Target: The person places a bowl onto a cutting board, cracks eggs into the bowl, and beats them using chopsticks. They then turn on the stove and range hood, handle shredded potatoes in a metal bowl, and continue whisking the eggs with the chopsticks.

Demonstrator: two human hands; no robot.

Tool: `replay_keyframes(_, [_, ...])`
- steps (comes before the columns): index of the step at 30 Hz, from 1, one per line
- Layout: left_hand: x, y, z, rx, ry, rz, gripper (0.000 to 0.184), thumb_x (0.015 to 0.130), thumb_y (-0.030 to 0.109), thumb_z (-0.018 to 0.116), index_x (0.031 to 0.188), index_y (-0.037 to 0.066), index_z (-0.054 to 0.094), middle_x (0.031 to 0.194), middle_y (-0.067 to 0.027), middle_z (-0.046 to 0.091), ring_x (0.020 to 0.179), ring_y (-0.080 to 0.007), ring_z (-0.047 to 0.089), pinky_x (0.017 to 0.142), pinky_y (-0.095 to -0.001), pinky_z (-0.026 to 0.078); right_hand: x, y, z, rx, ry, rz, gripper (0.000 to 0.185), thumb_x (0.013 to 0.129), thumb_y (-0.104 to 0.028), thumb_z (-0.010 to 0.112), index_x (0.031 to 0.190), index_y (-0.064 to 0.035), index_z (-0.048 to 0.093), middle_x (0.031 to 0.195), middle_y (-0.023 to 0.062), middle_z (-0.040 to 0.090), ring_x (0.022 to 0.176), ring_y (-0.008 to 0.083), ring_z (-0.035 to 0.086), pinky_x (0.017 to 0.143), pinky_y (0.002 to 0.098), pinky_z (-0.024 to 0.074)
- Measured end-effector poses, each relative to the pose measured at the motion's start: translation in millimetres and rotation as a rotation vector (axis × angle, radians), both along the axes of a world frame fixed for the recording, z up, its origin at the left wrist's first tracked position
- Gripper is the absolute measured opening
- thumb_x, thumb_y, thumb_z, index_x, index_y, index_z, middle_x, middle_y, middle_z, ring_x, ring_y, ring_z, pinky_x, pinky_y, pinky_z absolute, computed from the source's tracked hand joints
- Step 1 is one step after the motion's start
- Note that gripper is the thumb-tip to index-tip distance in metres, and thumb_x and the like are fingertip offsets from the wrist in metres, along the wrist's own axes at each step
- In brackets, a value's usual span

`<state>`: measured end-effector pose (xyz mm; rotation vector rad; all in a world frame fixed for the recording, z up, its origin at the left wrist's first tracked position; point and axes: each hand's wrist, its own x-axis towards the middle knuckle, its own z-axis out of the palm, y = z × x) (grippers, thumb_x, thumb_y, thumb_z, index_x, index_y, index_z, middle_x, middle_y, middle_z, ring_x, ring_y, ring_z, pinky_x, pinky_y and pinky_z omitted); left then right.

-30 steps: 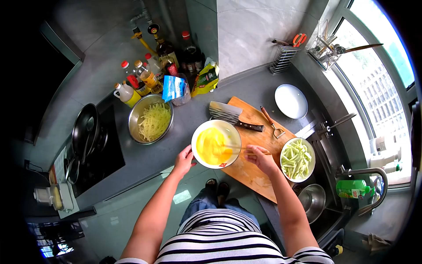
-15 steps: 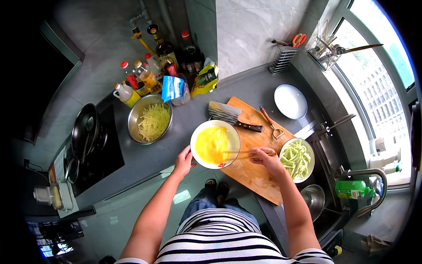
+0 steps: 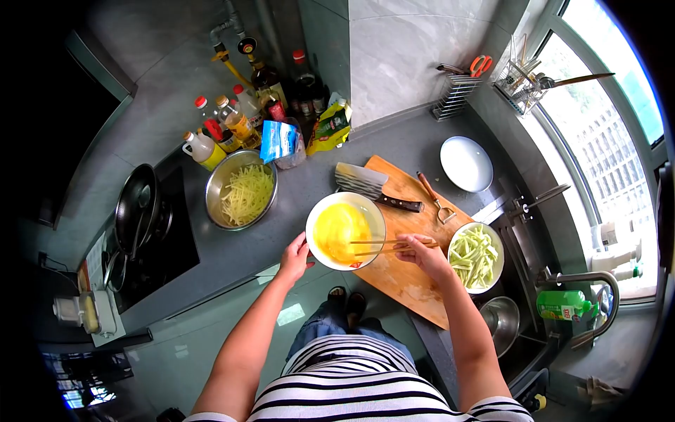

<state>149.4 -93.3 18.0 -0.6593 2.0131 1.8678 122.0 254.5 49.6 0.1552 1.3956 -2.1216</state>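
My left hand (image 3: 295, 259) grips the left rim of a white bowl (image 3: 320, 251) that holds yellow beaten egg (image 3: 341, 231). A pair of wooden chopsticks (image 3: 390, 246) is held in my right hand (image 3: 422, 254), their tips in the egg. Behind the bowl a cleaver (image 3: 362, 181) lies across the edge of a wooden cutting board (image 3: 401, 285), with a peeler (image 3: 436, 199) to its right. A bowl of pale green strips (image 3: 475, 256) stands right of my right hand.
At the left are a steel bowl of shredded vegetable (image 3: 246, 193), several bottles (image 3: 238, 126) and a black pan (image 3: 137, 204) on the stove. A white plate (image 3: 467, 164) lies at the back right, near the sink with its faucet (image 3: 608, 278) and a steel pot (image 3: 500, 320).
My right hand has moved slightly, and the chopsticks have shifted and spread within the egg, whose surface has swirled. My left hand still has the bowl in about the same place.
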Motion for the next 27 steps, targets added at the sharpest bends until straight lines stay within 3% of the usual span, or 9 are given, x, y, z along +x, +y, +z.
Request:
replay_keyframes(3, [0.0,-0.1,1.8,-0.001,0.007,-0.025,0.041,0.097,0.014,0.043,0.138,0.018,0.043,0.109,-0.0004,0.061,0.091,-0.0121,0.061,0.07,-0.0325,0.054,-5.5,-7.1,-7.9,0.019,0.076,-0.277,0.032,0.098,-0.026,0.049,0.117,-0.0008,0.057,0.104,0.0119,0.063,0.096,0.0204,0.062,0.087,0.0328,0.051])
replay_keyframes(7, [-0.8,1.2,5.1,0.002,-0.002,-0.016,0.041,0.097,0.014,0.043,0.138,0.018,0.043,0.109,0.0003,0.061,0.091,-0.0117,0.061,0.07,-0.0318,0.054,-7.2,-8.4,-9.9,-0.026,-0.023,0.04,0.031,0.098,-0.025,0.048,0.116,-0.0012,0.057,0.107,0.0122,0.062,0.096,0.021,0.062,0.088,0.0354,0.0516])
replay_keyframes(11, [0.1,4.4,12.3,-0.02,-0.009,-0.028,0.04,0.098,0.015,0.042,0.138,0.018,0.043,0.109,0.0007,0.061,0.091,-0.0116,0.061,0.071,-0.0317,0.054,-7.3,-11.6,-25.5,-0.056,-0.054,-0.196,0.03,0.098,-0.023,0.048,0.116,-0.0018,0.056,0.104,0.0117,0.063,0.094,0.021,0.063,0.087,0.0344,0.0524])
replay_keyframes(12, [-0.2,4.8,15.2,-0.03,-0.017,-0.028,0.04,0.098,0.015,0.042,0.138,0.018,0.043,0.109,0.0007,0.061,0.091,-0.0115,0.061,0.071,-0.0318,0.053,-7.7,-11.6,-22.4,-0.019,-0.076,-0.066,0.03,0.098,-0.024,0.048,0.117,-0.0014,0.056,0.104,0.0117,0.063,0.094,0.0209,0.063,0.086,0.0343,0.0524])
replay_keyframes(15, [0.2,2.3,7.5,-0.006,0.002,-0.027,0.04,0.098,0.016,0.042,0.138,0.018,0.043,0.109,0.0011,0.061,0.091,-0.0114,0.061,0.071,-0.0323,0.053,-7.4,-8.3,-23.4,-0.174,-0.041,-0.09,0.03,0.097,-0.025,0.049,0.116,-0.0014,0.056,0.104,0.0113,0.063,0.095,0.0203,0.063,0.086,0.0337,0.0523])
replay_keyframes(16, [0.6,2.7,5.1,-0.002,0.0,-0.019,0.04,0.098,0.016,0.042,0.138,0.018,0.043,0.109,0.001,0.061,0.091,-0.0114,0.061,0.071,-0.0324,0.053,-7.9,-12.4,-24.5,-0.148,0.003,-0.236,0.031,0.097,-0.025,0.051,0.116,-0.0013,0.057,0.104,0.0111,0.063,0.094,0.0201,0.063,0.086,0.0334,0.0527])
replay_keyframes(20, [0.4,3.7,10.4,0.001,-0.002,-0.012,0.041,0.098,0.015,0.042,0.138,0.018,0.042,0.11,0.0008,0.06,0.092,-0.0114,0.06,0.071,-0.0327,0.053,-8.4,-10.6,-16.6,-0.051,-0.086,0.009,0.031,0.097,-0.025,0.05,0.116,-0.0014,0.057,0.104,0.0112,0.063,0.095,0.0196,0.063,0.087,0.0329,0.052])
replay_keyframes(23, [0.6,3.2,7.8,-0.006,-0.011,-0.022,0.042,0.098,0.015,0.042,0.139,0.018,0.041,0.11,0.0007,0.06,0.092,-0.0114,0.06,0.071,-0.0328,0.053,-9.8,-14.9,-22.8,-0.125,-0.036,-0.248,0.031,0.097,-0.025,0.05,0.116,-0.0009,0.057,0.103,0.0111,0.063,0.094,0.0189,0.062,0.087,0.0325,0.0519])
replay_keyframes(27, [0.1,1.4,3.7,0.005,-0.009,-0.008,0.042,0.098,0.015,0.042,0.139,0.019,0.041,0.11,0.0006,0.06,0.092,-0.0114,0.06,0.071,-0.0327,0.054,-9.7,-17.9,-22.2,-0.095,-0.061,-0.117,0.031,0.098,-0.024,0.048,0.117,-0.0004,0.056,0.103,0.011,0.063,0.094,0.0187,0.062,0.086,0.0321,0.0519])
